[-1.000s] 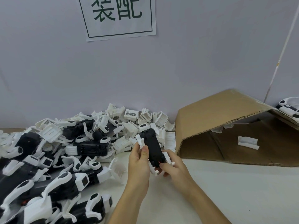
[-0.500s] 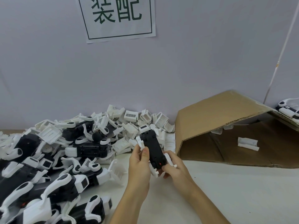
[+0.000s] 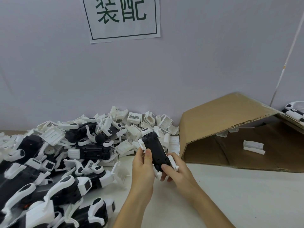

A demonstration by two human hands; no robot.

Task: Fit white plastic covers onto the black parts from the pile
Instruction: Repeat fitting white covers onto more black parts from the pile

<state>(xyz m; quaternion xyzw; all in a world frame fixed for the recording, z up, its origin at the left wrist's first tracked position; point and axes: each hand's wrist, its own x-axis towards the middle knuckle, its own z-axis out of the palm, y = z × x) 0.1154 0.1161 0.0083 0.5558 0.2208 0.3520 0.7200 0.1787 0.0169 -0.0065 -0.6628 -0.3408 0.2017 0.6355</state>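
Note:
Both hands hold one black part (image 3: 155,149) with white arms, raised a little above the white table. My left hand (image 3: 142,167) grips its left side, thumb pressed on the black body. My right hand (image 3: 176,171) grips its lower right end, thumb on the black face and fingers curled underneath. A big pile of black parts (image 3: 92,149) with white arms fills the left of the table. Loose white covers (image 3: 134,118) are heaped behind them against the wall.
A tipped cardboard box (image 3: 218,117) lies open at the right with a white cover (image 3: 253,146) inside. More assembled parts (image 3: 294,111) sit behind the box at the far right. A paper sign (image 3: 121,17) hangs on the wall.
The held part has barely shifted. My right thumb has slid a little up onto its lower black face; both hands keep their hold.

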